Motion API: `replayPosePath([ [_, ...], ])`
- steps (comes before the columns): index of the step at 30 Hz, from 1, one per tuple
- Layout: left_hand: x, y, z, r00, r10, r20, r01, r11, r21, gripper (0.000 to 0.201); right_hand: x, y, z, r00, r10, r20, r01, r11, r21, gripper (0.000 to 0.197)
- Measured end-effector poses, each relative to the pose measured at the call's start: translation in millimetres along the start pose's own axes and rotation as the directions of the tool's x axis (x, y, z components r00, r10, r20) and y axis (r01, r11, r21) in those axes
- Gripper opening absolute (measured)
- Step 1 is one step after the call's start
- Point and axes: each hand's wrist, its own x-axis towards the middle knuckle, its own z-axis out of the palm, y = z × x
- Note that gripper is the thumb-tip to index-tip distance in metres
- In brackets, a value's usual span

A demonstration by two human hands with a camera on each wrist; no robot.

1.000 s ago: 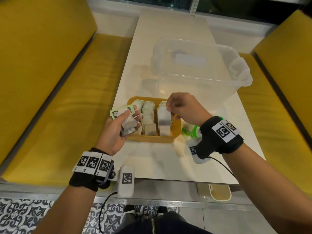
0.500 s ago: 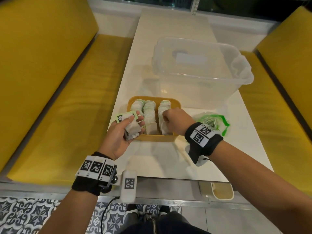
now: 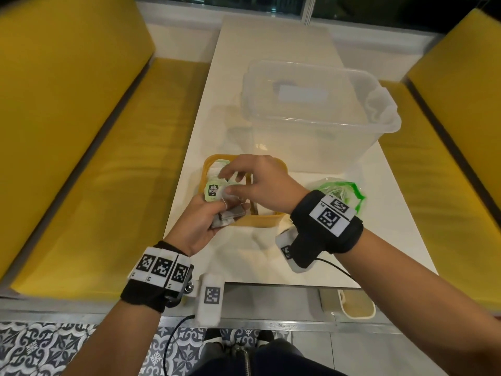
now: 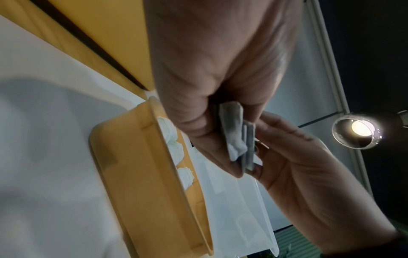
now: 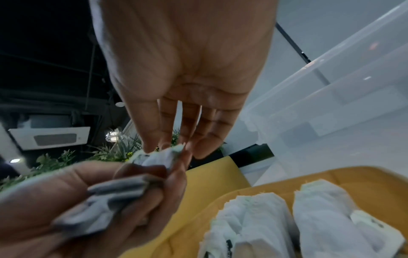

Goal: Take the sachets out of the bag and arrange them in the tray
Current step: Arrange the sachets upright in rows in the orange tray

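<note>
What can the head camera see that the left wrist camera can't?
Only the head view shows the green bag lying on the table and the green tag that the right hand pinches. Only the left wrist view shows a glowing lamp. Both show the yellow tray, the clear tub and the sachets that the left hand holds.

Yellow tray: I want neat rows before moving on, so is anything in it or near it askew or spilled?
Nothing stands out. The sachets in the yellow tray stand in tidy rows, none spilled on the table. The left hand holds more sachets; the right hand pinches one.
</note>
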Motion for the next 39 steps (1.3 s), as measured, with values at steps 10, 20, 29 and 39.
replayPosePath([
  [10,-2.6,5.7,0.6,0.998,0.064,-0.004,-0.064,0.998,-0.009,0.033,6.0,-3.0,-2.2,0.984,0.065,-0.168,-0.042,0.99,0.135,0.009],
  [20,1.3,1.7,-0.7,0.998,0.05,-0.048,-0.053,0.996,-0.066,0.029,2.1,4.0,-21.2,0.987,0.153,-0.045,-0.131,0.937,0.323,0.014],
  [29,18.8,2.3,0.2,0.984,0.073,-0.16,-0.071,0.997,0.017,0.026,-1.0,22.6,-34.8,0.953,0.238,-0.188,-0.205,0.962,0.179,0.008],
  [39,26.3,-3.8,1.2,0.972,0.154,-0.179,-0.132,0.983,0.128,0.019,-2.3,28.9,-36.1,0.976,0.218,-0.015,-0.203,0.929,0.311,0.012],
])
